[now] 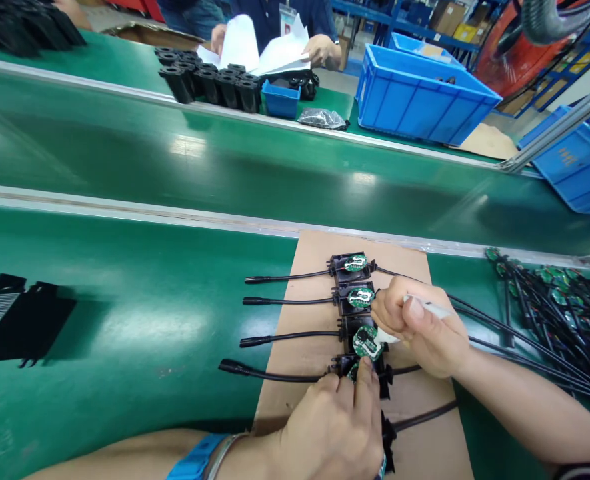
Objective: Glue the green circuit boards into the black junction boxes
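Observation:
Small black housings with round green circuit boards lie in a column on a cardboard sheet (315, 260). My right hand (425, 327) is wrapped around a white squeeze tube (427, 307). The tube's nozzle touches or nearly touches the third circuit board (367, 342), which bears white paste. My left hand (339, 420) lies over the lower housings, its index finger stretched out to that board's near edge. It partly hides the board below. White paste also shows on the top circuit board (356, 263) and the second circuit board (361, 297).
Black cables with plugs (257, 341) extend left from the housings. At right lies a pile of cabled boards (565, 313); a black finned part (25, 320) is at left. Beyond the rail (175, 213) are blue bins (419, 93), black parts (209, 80) and a person holding papers (279, 53).

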Tool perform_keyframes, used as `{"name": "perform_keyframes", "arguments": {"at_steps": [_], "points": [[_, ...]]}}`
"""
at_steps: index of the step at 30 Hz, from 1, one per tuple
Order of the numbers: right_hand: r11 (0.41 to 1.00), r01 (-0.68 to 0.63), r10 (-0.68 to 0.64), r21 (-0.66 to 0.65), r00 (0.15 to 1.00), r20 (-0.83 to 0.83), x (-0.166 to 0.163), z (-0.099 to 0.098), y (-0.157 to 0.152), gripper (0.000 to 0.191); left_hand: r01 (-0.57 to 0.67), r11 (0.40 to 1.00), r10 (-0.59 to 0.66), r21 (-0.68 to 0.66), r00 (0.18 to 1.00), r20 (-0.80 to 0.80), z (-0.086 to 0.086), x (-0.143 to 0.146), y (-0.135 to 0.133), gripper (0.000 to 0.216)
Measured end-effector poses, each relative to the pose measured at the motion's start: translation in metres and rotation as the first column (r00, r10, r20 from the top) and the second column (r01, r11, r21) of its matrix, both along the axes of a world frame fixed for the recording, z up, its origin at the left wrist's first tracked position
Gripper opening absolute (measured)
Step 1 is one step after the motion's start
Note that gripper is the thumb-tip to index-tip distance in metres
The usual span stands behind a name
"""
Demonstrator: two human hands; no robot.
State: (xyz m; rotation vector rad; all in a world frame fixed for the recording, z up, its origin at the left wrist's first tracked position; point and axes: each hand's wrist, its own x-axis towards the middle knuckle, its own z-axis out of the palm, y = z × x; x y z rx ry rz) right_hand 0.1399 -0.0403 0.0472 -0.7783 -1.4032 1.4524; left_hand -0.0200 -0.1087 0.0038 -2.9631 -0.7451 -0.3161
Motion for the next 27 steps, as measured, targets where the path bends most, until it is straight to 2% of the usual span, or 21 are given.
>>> {"name": "perform_keyframes", "arguments": {"at_steps": [6,11,14,16,20,24,27], "points": [[0.999,0.018,-0.017,0.030,1.000,-0.016,-0.003,-0.014,0.006,0.033,-0.018,0.998,0.012,0.064,0.996,0.089,-0.003,-0.001,0.002,0.039],[0.987,0.111,-0.114,0.119,0.993,0.020,0.003,-0.019,0.005,0.037,0.017,0.988,-0.031,0.153,0.995,0.093,-0.022,-0.011,0.005,0.041],[0.969,0.207,-0.193,0.134,0.975,-0.109,0.006,-0.010,0.002,0.038,0.044,0.979,-0.067,0.199,0.992,0.111,-0.028,-0.015,0.009,0.041],[0.957,0.256,-0.224,0.134,0.950,-0.216,0.006,0.002,-0.005,0.039,0.062,0.979,-0.088,0.195,0.988,0.126,-0.026,-0.015,0.003,0.040],[0.934,0.335,-0.294,0.127,0.919,-0.261,0.006,0.020,-0.022,0.036,0.107,0.991,-0.112,0.083,0.991,0.069,-0.013,-0.009,-0.023,0.037],[0.985,0.172,-0.155,0.032,0.943,-0.296,0.000,0.015,-0.035,0.028,0.116,0.992,-0.115,0.057,0.993,-0.013,-0.004,-0.008,-0.046,0.041],[0.997,0.071,-0.068,-0.003,0.944,-0.323,-0.009,0.003,-0.042,0.030,0.046,0.998,-0.045,0.030,0.998,-0.034,-0.003,-0.012,-0.055,0.043]]}}
